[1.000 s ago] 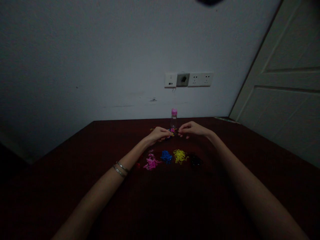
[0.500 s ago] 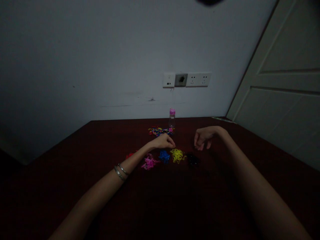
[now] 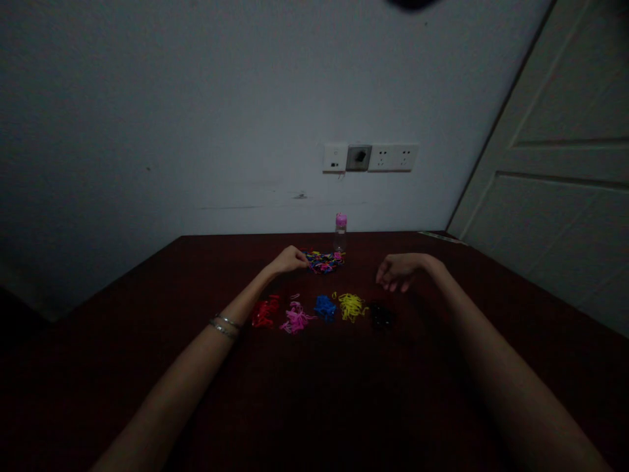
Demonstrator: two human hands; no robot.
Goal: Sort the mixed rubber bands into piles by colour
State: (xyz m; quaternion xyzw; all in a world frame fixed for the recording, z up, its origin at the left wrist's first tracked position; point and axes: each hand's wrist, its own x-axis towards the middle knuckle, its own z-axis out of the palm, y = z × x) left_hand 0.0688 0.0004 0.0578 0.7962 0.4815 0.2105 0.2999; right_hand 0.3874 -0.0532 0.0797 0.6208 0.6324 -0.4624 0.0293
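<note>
My left hand (image 3: 291, 259) is closed at the left edge of a mixed pile of coloured bands (image 3: 325, 262); what its fingertips hold, if anything, is too small to tell. My right hand (image 3: 399, 271) hovers with curled, slightly parted fingers above and behind a black pile (image 3: 382, 315), nothing visible in it. In a row nearer me lie a red pile (image 3: 266, 311), a pink pile (image 3: 296, 318), a blue pile (image 3: 325, 307) and a yellow pile (image 3: 352, 307), left of the black one.
A clear bottle with a pink cap (image 3: 341, 233) stands behind the mixed pile on the dark red table (image 3: 314, 406). Wall sockets (image 3: 369, 158) are above it. A pale panelled door (image 3: 555, 151) is at the right, and a flat strip (image 3: 442, 237) lies at the back edge.
My left hand has moved from behind the yellow pile back and left to the mixed pile, uncovering the red pile. My right hand has shifted slightly left. A small yellow piece now lies left of the yellow pile.
</note>
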